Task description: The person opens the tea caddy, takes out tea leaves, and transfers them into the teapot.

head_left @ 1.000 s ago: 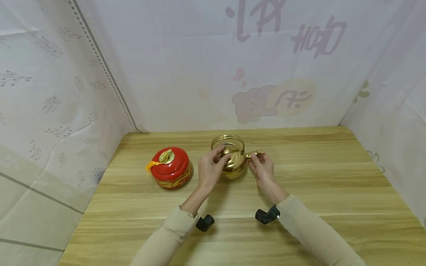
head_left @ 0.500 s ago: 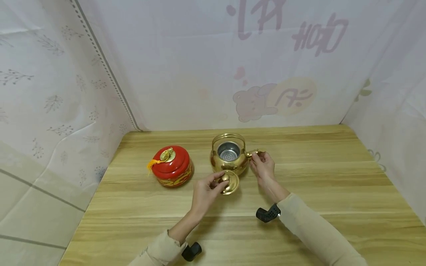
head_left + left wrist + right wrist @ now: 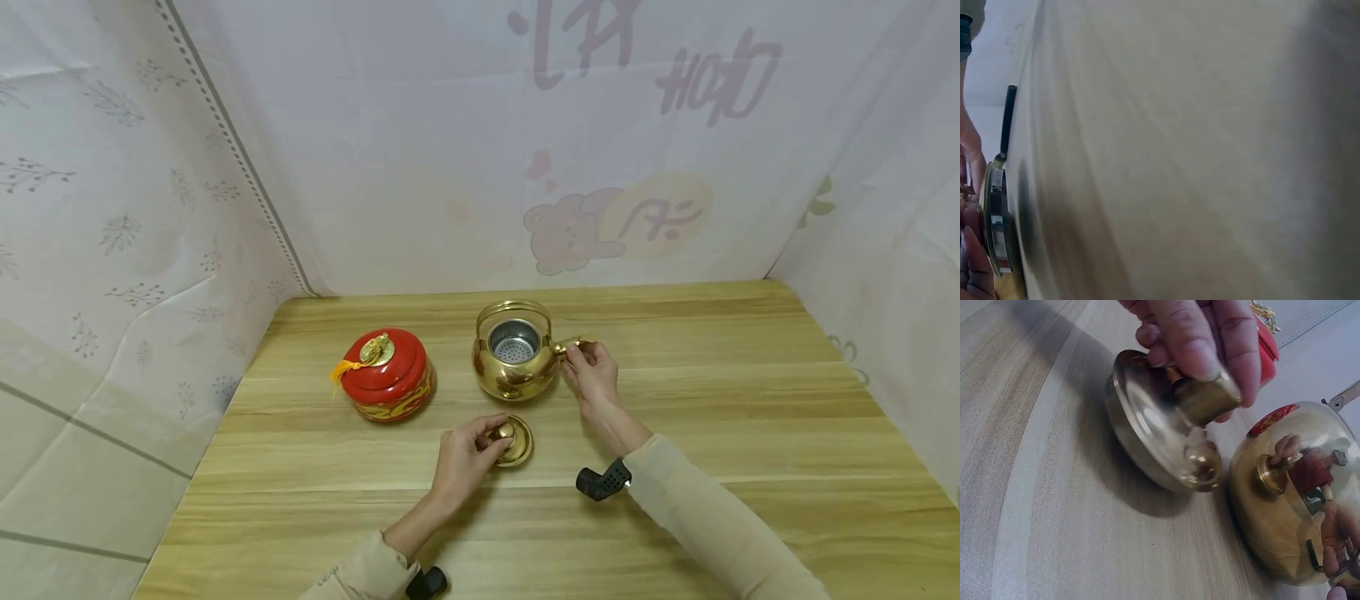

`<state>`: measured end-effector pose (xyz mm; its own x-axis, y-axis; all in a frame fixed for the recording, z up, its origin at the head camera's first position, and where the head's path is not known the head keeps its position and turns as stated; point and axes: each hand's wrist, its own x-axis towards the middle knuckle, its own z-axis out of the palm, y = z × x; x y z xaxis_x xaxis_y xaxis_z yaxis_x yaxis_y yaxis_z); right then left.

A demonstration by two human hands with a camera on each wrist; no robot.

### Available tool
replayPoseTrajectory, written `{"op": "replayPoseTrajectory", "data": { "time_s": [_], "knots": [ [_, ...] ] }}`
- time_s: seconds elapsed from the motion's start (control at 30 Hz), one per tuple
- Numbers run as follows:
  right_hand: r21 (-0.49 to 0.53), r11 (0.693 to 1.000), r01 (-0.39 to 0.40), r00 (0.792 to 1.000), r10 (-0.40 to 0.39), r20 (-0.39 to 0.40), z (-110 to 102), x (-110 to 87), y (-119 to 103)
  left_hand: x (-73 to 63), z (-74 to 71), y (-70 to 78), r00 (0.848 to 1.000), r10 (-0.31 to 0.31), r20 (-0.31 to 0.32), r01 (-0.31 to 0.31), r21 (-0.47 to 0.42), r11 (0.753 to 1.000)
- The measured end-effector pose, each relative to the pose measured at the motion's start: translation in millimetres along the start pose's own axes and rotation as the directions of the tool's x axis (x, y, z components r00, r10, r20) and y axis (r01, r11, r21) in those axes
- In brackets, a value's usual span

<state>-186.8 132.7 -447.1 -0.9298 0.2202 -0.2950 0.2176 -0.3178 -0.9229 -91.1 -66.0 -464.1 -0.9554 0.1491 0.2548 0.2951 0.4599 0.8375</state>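
Note:
My left hand pinches the round knob of a gold teapot lid between thumb and fingers. The lid is in front of the gold teapot, and in the right wrist view the lid shows tilted, close over the wood with a shadow below. A metal strainer with holes in its bottom sits in the teapot's uncovered mouth. On the teapot's right side, my right hand holds the short spout in its fingers. In the left wrist view only the lid's edge and some fingers show.
Left of the teapot stands a round red jar with a gold ornament and an orange tassel on its lid. The wood-grain table runs back to a printed cloth. An arched handle rises over the teapot.
My left hand has lifted the lid off the teapot and brought it forward and down towards the table, baring the strainer. The right hand has stayed at the spout.

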Motion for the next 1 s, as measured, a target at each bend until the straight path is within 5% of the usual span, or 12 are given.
{"op": "replayPoseTrajectory", "data": {
  "time_s": [0.77,1.0],
  "knots": [
    [0.024,1.0,-0.009,1.0,0.009,0.013,-1.4,-1.6,-1.1,-5.0,4.6,-11.8,1.0,0.014,0.007,-0.014,0.017,1.0],
    [0.038,0.999,0.009,1.0,-0.01,0.027,-6.8,-8.6,-3.7,-2.6,-3.6,-8.6,1.0,-0.003,0.014,0.002,0.001,1.0]
  ]
}}
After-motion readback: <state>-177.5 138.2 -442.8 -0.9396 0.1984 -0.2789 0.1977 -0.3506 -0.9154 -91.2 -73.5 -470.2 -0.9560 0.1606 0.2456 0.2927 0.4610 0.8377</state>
